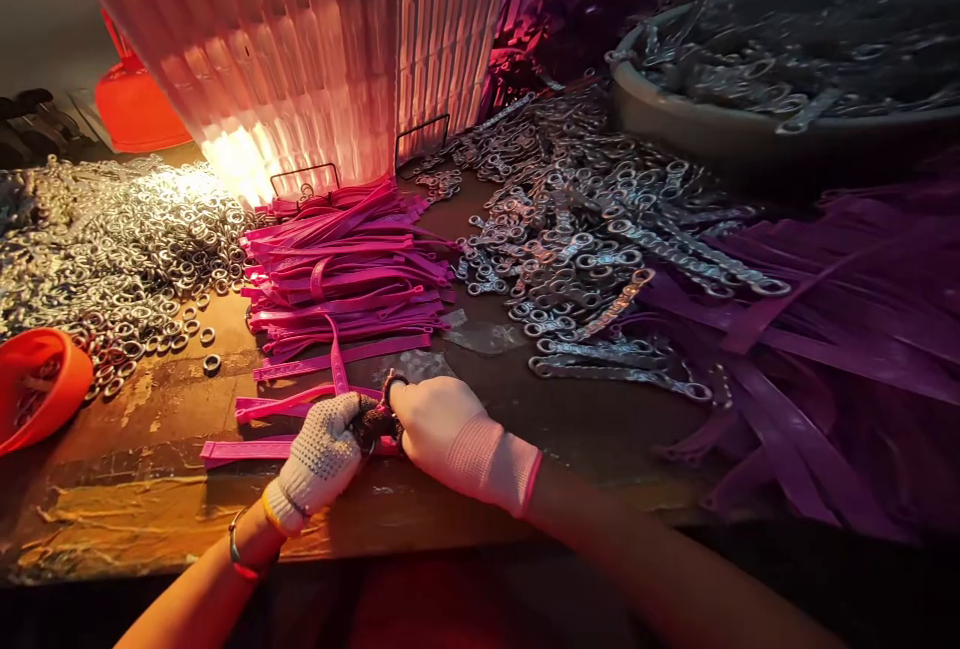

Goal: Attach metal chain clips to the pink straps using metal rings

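Note:
Both my hands wear pale knit gloves and meet near the table's front edge. My left hand (326, 444), in a dotted glove, is closed on a pink strap (336, 359) whose end sticks up above its fingers. Right against it, my right hand (442, 419) is closed too, its dark fingertips pressed to the left hand's; what lies between them is too small and dark to make out. More pink straps (262, 451) lie flat beside and under the hands. Just beyond is a thick pile of pink straps (352, 269).
Metal rings (180, 249) are heaped on the left, beside an orange bowl (56, 389). Metal chain-like pieces with ringed ends (570, 219) spread over the right, near a large grey tub (675, 99). Purple-looking straps (810, 359) lie at far right. A ribbed translucent panel (315, 59) stands behind.

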Available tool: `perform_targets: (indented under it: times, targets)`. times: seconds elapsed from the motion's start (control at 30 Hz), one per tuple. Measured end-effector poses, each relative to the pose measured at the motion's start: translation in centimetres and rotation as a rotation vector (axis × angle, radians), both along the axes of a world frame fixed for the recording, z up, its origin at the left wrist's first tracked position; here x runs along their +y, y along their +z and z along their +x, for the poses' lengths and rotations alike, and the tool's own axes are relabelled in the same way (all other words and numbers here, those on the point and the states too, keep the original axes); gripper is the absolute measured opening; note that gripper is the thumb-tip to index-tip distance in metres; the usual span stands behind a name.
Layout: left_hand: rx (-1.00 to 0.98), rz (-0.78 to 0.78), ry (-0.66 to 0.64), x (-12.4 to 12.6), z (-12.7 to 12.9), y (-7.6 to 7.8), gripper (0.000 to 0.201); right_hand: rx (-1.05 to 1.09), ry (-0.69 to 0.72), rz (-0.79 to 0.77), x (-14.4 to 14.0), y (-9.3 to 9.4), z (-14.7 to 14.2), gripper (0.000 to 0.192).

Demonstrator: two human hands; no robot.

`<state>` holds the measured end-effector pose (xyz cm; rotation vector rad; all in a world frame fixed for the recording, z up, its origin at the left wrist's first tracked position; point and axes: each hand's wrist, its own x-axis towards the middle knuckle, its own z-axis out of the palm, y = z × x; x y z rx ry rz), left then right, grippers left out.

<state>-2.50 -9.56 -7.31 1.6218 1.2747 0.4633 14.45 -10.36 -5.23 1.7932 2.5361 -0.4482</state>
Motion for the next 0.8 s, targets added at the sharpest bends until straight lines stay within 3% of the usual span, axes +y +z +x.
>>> perform_targets:
  times: [0.2, 0.27, 0.37, 0.47, 0.57, 0.63, 0.73, 0.8]
  targets:
    - [0.058, 0.131, -0.129, 0.6, 0.3, -1.4, 0.018, -0.032, 0.214, 0.042, 0.1, -1.2, 0.2, 0.015]
    - [0.118, 0.124, -0.215, 1.2, -0.1, -0.6, 0.019, -0.04, 0.239, 0.031, 0.3, -0.8, 0.6, 0.016]
    - [0.221, 0.191, -0.298, 2.8, -2.6, 1.9, 0.019, -0.083, 0.196, 0.036, 0.5, 0.1, 1.3, 0.018]
    - [0.323, 0.287, -0.197, 4.4, -6.9, 4.2, 0.019, -0.127, 0.074, 0.041, 0.3, 0.4, 2.4, 0.016]
    - [0.288, 0.33, 0.015, 4.6, -9.8, 4.8, 0.028, -0.115, 0.049, 0.061, 0.2, 0.1, 4.6, 0.013]
    - [0.185, 0.213, 0.211, 3.8, -9.7, 4.5, 0.033, -0.143, -0.015, 0.093, 0.3, 0.0, 7.1, 0.016]
    - [-0.151, -0.231, 0.451, 2.4, -6.6, 3.3, 0.033, -0.312, -0.253, 0.144, 0.9, -0.1, 11.6, 0.02]
    - [-0.452, -0.521, 0.525, 1.9, -3.9, 2.5, 0.032, -0.449, -0.311, 0.127, 1.4, -0.3, 14.0, 0.02]
